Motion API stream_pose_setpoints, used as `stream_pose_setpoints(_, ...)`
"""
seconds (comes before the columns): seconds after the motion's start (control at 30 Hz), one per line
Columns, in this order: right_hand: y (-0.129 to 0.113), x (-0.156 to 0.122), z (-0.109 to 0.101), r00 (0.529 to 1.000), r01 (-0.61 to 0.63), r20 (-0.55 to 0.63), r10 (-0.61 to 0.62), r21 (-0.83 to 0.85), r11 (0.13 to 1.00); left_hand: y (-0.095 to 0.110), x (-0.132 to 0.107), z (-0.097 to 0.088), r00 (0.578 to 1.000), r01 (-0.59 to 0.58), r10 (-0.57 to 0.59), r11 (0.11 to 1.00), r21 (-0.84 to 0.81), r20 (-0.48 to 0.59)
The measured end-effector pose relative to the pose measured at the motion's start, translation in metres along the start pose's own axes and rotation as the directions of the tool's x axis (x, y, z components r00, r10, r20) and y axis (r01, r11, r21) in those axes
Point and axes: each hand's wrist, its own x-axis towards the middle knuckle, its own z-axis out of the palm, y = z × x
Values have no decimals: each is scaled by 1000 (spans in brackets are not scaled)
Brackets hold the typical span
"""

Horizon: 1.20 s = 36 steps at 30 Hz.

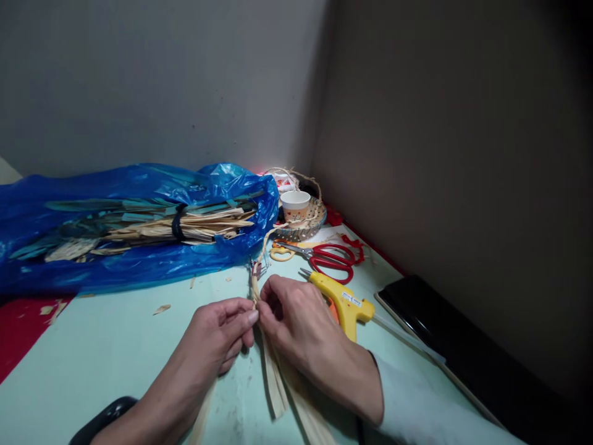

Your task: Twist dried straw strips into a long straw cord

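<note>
Along the near part of the table (134, 340), the loose ends of some pale strips (277, 395) are spread. Farther up, they are pinched between thumb and fingertips by the left hand (217, 337), its other fingers curled in; just beside, they are pinched likewise by the right hand (303, 324), which is half closed. Near the right hand, a glue gun (338, 296) is laid, with red scissors (311, 253) placed behind. Beyond, a bundle (208, 225) is partly wrapped by a blue bag (139, 272), and a cup (295, 201) is set in a basket (303, 233).
</note>
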Motion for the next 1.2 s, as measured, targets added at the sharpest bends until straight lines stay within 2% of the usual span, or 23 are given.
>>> stream_pose_setpoints(0.17, 7, 6, -5, 987, -89, 153, 52, 243, 966, 0, -1, 0, 999, -37, 37, 998, 53, -3)
stream_pose_setpoints(0.27, 14, 9, -6, 981, -121, 185, 62, 326, 938, 0, -2, 0, 998, -61, 61, 996, 66, 2)
stream_pose_setpoints(0.43, 15, 7, -7, 977, -136, 202, 75, 305, 943, 0, -1, 0, 997, -73, 72, 996, 49, 6)
stream_pose_setpoints(0.6, 8, 3, -11, 961, -151, 250, 116, 129, 980, 0, -3, 1, 995, -98, 97, 994, 50, 6)
stream_pose_setpoints(0.7, 7, 4, -11, 959, -152, 253, 125, 91, 984, -1, -2, 0, 996, -93, 92, 994, 54, 12)
stream_pose_setpoints(0.87, 9, 8, -13, 951, -226, 249, 183, 154, 962, -3, 1, -1, 997, -76, 76, 997, 13, 21)
stream_pose_setpoints(1.03, 13, 10, -11, 944, -271, 273, 184, 326, 906, -1, 1, -1, 997, -75, 74, 997, 25, 28)
stream_pose_setpoints(1.2, 16, 10, -4, 954, -241, 258, 151, 365, 899, -1, -1, 0, 997, -61, 59, 998, 34, 49)
